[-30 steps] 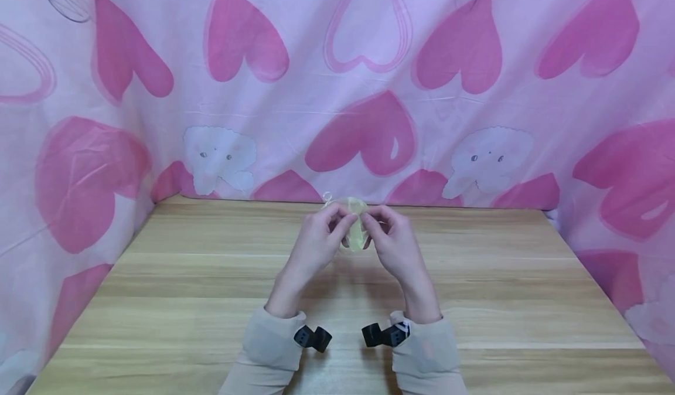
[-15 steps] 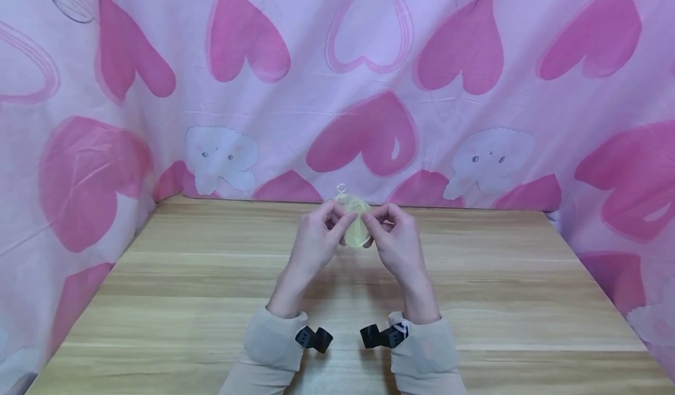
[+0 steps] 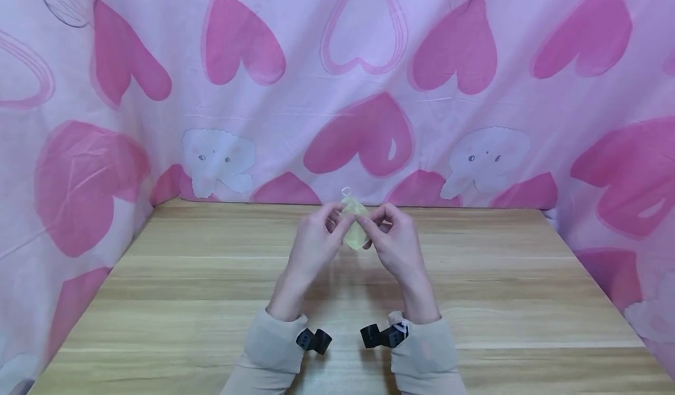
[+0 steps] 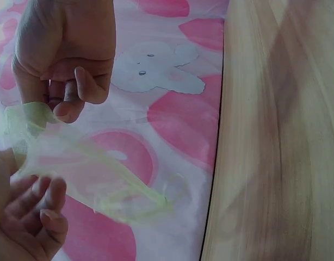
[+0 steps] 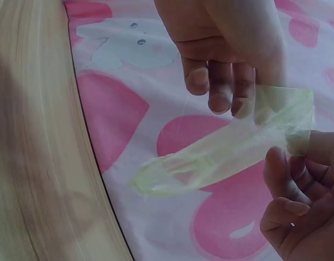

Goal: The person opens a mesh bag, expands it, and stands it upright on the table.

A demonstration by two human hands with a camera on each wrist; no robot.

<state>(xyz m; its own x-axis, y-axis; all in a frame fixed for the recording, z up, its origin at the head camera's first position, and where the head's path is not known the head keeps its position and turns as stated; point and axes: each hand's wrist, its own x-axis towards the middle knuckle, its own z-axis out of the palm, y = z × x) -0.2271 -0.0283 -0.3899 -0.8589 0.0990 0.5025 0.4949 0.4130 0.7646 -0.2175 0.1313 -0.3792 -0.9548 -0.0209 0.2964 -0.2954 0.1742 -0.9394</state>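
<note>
Pinching the left side of a sheer pale-yellow pouch (image 3: 355,238) with the left hand (image 3: 318,235), with the thumb lying on the near face of the fabric. Pinching the right side of the same pouch with the right hand (image 3: 392,238), with that thumb slanting inward and left over the fabric. Gripping narrowly with both hands, thumb tips near each other, and curling the remaining fingers loosely beside the fabric in the wrist views. Holding the pouch raised between the hands, over the far middle of a wooden surface (image 3: 200,307) and close to its far edge. Displaying a thin pale loop (image 3: 343,191) at the far end of the pouch, slightly left of its middle. Narrowing toward the end away from the fingers and showing creases in both wrist views, with the pink curtain (image 3: 295,102) showing through the weave. Being unable to tell the state of the pouch's mouth, gaping or flat. Reaching in from the near side with a beige left sleeve (image 3: 274,342) and a beige right sleeve (image 3: 427,348). Carrying a black left wrist camera (image 3: 314,340) and a black right wrist camera (image 3: 384,336) on the inner sides of the cuffs. Facing large pink hearts (image 3: 364,137) and white cartoon animals (image 3: 218,163) printed on the curtain, beyond the far edge.
</note>
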